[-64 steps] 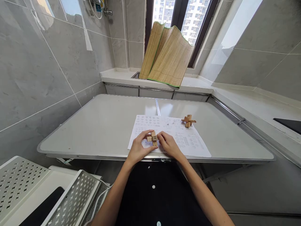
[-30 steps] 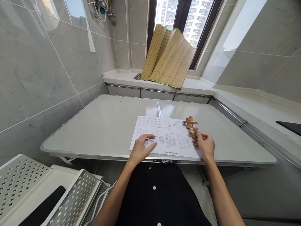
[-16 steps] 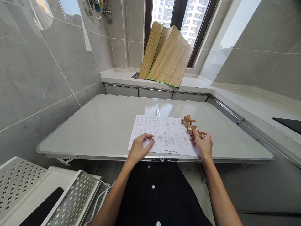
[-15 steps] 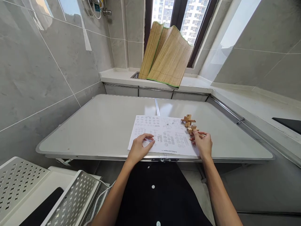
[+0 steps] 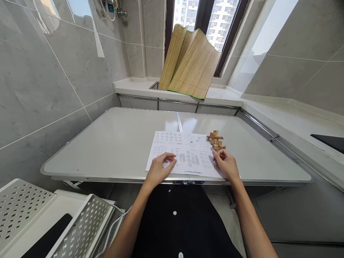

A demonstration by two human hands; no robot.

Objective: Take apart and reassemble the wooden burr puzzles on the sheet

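Observation:
A printed sheet of paper (image 5: 185,143) with rows of small diagrams lies near the front edge of the white table. My left hand (image 5: 161,166) rests over its lower left part, thumb apart from the curved fingers, holding nothing visible. At the sheet's right edge is a cluster of small wooden puzzle pieces: a crossed group (image 5: 215,136) behind and shorter blocks (image 5: 218,145) in front. Just below these blocks, my right hand (image 5: 225,165) hovers over or touches the sheet's lower right corner. Its fingers are loosely bent and apart from the wood.
The white folding table (image 5: 107,143) has a metal seam down its middle. A bamboo mat (image 5: 195,66) leans on the ledge before the window. White perforated racks (image 5: 86,222) with a cable stand at the lower left. A dark flat object (image 5: 329,142) lies on the right counter.
My right hand has come away from the front wooden blocks, moving slightly left and towards me. The blocks stay beside the sheet. My left hand has barely moved.

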